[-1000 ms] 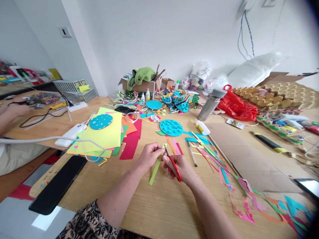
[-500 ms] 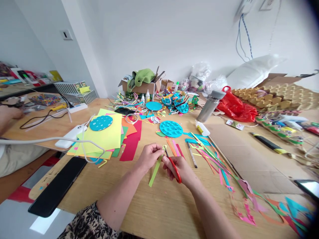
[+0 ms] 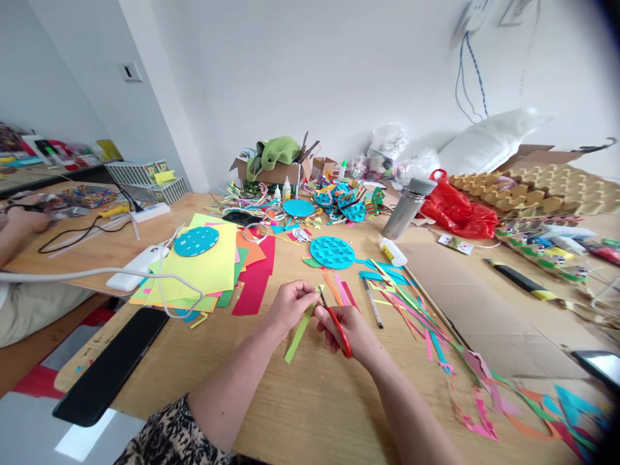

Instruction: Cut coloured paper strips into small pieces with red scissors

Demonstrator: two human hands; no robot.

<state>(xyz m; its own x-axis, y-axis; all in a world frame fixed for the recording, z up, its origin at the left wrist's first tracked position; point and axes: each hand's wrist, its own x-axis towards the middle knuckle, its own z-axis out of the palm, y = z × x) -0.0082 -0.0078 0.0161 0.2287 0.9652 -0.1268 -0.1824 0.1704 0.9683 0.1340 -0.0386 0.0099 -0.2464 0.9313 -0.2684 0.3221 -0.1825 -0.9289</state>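
Head view: one green paper strip (image 3: pixel 299 334), pinched near its upper end in the grip of your left hand (image 3: pixel 294 306), lower end slanting toward you over the worktop (image 3: pixel 300 413). One pair of red-handled scissors (image 3: pixel 341 330), clamped in the grip of your right hand (image 3: pixel 356 336), blades (image 3: pixel 324 298) beside the strip's upper end. Risks, as judged: a slip could nick the left hand, so close; a slack strip could buckle, skewing any cut.

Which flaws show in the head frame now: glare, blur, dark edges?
Head view: bright patch, probably glare, on the grey surface lower left; head view: right-hand corners go dark; head view: co-worker's hand far left looks soft, scissors clearer.
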